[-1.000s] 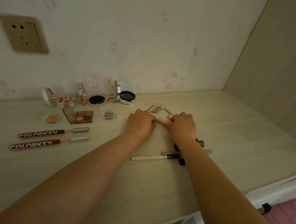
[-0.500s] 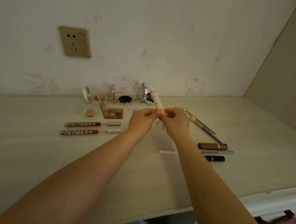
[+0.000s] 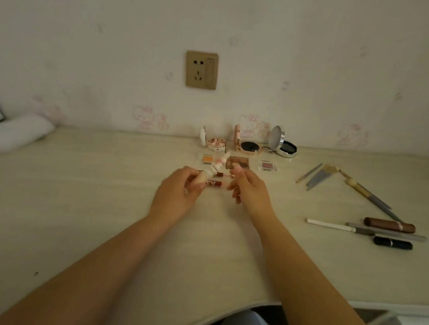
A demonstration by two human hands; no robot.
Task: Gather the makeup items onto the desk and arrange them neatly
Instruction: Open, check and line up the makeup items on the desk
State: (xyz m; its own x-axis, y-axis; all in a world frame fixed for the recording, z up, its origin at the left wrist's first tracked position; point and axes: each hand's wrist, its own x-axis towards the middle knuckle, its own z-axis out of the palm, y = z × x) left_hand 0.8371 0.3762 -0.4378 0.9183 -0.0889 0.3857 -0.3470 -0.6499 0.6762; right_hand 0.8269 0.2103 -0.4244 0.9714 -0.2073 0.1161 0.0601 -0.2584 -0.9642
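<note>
My left hand [image 3: 178, 195] grips a small cream-and-pink tube [image 3: 211, 169] with a white figure cap, tilted up to the right just above the desk [image 3: 103, 205]. My right hand [image 3: 249, 190] hovers beside it with relaxed fingers and holds nothing I can see. Under both hands lie two red COLORKEY lip tubes [image 3: 214, 183], mostly hidden. Behind them are an orange pan [image 3: 207, 159], a brown palette [image 3: 239, 162] and a mauve pan [image 3: 267, 165]. Three open compacts [image 3: 250, 146] stand along the wall.
Brushes [image 3: 319, 176] lie fanned at the right, one long brush [image 3: 371, 197] slanting toward a brown tube [image 3: 389, 224], a white pencil [image 3: 331, 225], a grey pencil [image 3: 393, 235] and a black lipstick [image 3: 393, 243]. A white cloth bundle [image 3: 15, 133] is far left. A wall socket [image 3: 201, 70] sits above.
Both hands lifted the cream tube out of the brush pile and carried it left over the COLORKEY tubes. My right hand has let go; the left still holds it.
</note>
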